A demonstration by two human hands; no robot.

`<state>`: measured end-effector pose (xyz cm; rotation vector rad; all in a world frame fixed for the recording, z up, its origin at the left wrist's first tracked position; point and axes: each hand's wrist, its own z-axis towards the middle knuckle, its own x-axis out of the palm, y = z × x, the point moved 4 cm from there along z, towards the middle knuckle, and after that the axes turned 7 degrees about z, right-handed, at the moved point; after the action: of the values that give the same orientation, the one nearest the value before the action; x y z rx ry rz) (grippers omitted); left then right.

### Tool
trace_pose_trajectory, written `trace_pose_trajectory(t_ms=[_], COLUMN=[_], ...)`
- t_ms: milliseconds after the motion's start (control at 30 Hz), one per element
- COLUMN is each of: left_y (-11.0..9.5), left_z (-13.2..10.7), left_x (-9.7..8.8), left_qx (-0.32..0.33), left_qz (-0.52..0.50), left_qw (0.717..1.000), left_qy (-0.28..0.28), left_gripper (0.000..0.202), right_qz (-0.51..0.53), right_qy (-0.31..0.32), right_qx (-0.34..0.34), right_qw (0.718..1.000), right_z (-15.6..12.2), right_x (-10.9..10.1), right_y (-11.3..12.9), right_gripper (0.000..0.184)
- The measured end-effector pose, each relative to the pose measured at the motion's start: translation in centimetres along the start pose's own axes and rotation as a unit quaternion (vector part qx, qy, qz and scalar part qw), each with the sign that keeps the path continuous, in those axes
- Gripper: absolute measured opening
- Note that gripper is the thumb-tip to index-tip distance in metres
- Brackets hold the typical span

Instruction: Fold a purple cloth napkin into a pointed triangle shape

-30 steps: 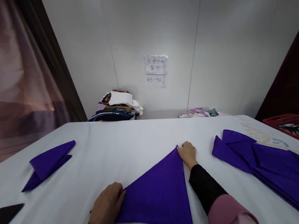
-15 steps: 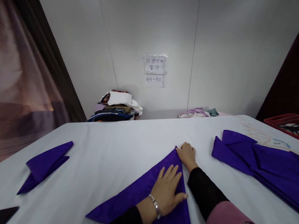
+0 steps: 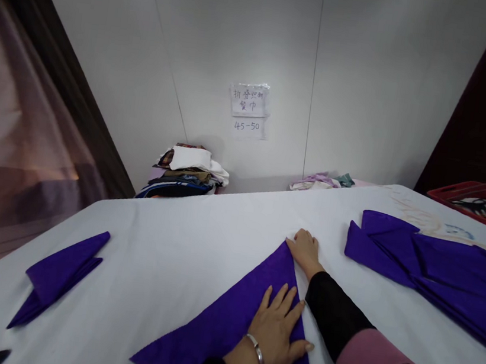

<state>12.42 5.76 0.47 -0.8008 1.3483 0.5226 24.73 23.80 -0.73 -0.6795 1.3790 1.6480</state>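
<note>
A purple cloth napkin (image 3: 224, 323) lies as a triangle on the white-covered table, its point away from me. My left hand (image 3: 274, 332) rests flat on its right part, fingers spread, a silver bracelet at the wrist. At the far tip, my right hand (image 3: 304, 251) has its fingers curled, with thumb and fingertips at the napkin's corner. Off to the left lies a folded purple napkin (image 3: 58, 277) with a pointed end, touched by neither hand.
More purple cloths (image 3: 438, 261) lie overlapped at the right. Folded clothes (image 3: 185, 174) are stacked at the table's far edge, and a small cloth heap (image 3: 317, 182) lies farther right. A red basket (image 3: 483, 193) holds black-handled scissors. Paper signs (image 3: 249, 108) hang on the wall.
My left hand has slid down the napkin toward me, still flat. My right hand stays at the far corner. The view has shifted slightly.
</note>
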Motion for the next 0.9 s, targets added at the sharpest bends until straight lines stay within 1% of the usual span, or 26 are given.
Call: trace_pose_trajectory(t_ms=[267,433,600,700,767,833,900], left_y=[0.0,0.0,0.0,0.1,0.1,0.1,0.1], left_z=[0.0,0.1,0.1,0.1,0.1,0.1,0.1], left_x=[0.0,0.0,0.0,0.0,0.1,0.3,0.4], left_qx=[-0.003,-0.005,-0.004,0.001,0.002,-0.002,-0.004], left_qz=[-0.027,-0.034,-0.032,-0.027,-0.019,-0.010,-0.004], left_qw=[1.000,0.999,0.999,1.000,1.000,1.000,1.000], left_qy=[0.001,0.005,0.003,0.000,-0.001,-0.004,-0.011], left_gripper=[0.062,0.062,0.062,0.062,0.063,0.067,0.070], right_qz=[0.005,0.012,0.033,0.058,0.080,0.102,0.121], right_qy=[0.014,0.020,0.021,0.016,0.010,0.006,0.010], right_qx=[0.017,0.015,0.013,0.015,0.020,0.017,-0.005], right_qw=[1.000,1.000,0.999,0.998,0.997,0.995,0.993], right_z=[1.3,1.8,2.0,2.1,2.0,1.3,0.0], right_x=[0.5,1.0,1.2,0.8,0.1,-0.8,-1.7], right_y=[-0.7,-1.0,-1.1,-1.3,-1.5,-1.5,-1.1], right_gripper=[0.038,0.049,0.054,0.054,0.052,0.051,0.050])
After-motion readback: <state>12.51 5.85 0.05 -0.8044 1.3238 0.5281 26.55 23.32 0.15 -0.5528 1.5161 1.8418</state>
